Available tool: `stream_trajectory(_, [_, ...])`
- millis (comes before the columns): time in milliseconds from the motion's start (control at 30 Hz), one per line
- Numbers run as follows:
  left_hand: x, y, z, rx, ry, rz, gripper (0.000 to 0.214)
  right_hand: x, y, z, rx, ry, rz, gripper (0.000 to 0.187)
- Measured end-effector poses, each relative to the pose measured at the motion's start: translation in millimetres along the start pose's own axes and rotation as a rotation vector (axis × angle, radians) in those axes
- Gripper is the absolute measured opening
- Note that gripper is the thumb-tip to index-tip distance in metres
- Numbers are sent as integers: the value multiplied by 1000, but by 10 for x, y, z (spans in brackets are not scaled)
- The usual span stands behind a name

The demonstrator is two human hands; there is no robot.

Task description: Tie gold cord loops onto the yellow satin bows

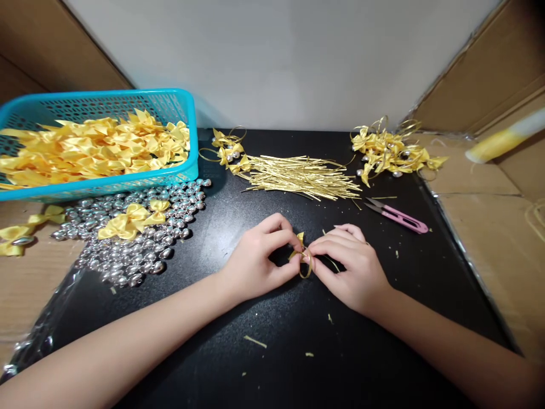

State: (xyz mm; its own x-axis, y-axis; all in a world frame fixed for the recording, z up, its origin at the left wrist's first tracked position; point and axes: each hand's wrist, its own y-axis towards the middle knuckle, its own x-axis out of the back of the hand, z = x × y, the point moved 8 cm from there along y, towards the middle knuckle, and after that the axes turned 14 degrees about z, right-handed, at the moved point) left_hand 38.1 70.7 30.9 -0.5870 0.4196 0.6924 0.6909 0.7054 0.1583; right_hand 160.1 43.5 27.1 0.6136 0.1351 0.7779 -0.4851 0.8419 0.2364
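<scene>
Near the middle of the black table, my left hand (266, 255) and my right hand (349, 264) meet fingertip to fingertip. Between them is a gold cord (305, 275), bent into a small loop that hangs below the fingers. Both hands are closed in a pinch on this cord. A bit of yellow ribbon bow (300, 236) shows just above the left fingertips; the rest of it is hidden by the fingers. A loose cord end sticks out beneath my right hand.
A blue basket (193, 142) full of yellow bows stands at the left, with silver beads (136, 255) spread before it. Gold cords (302, 177) lie behind my hands. Finished-looking bow bundles (392, 150) and pink thread snips (402, 218) are to the right.
</scene>
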Motion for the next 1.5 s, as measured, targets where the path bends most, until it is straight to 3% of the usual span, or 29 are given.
stream_trajectory(767, [-11,-27,-74,-160,343,-20,20,-17,0,6,6,28,24,15])
stream_trajectory(1100, [7,-33,-160,-230,427,-68,17,-111,17,-9,-27,44,152,14])
stream_trajectory(1500, [7,-19,-148,-209,414,-58,21,-196,20,16,-69,72,285,18])
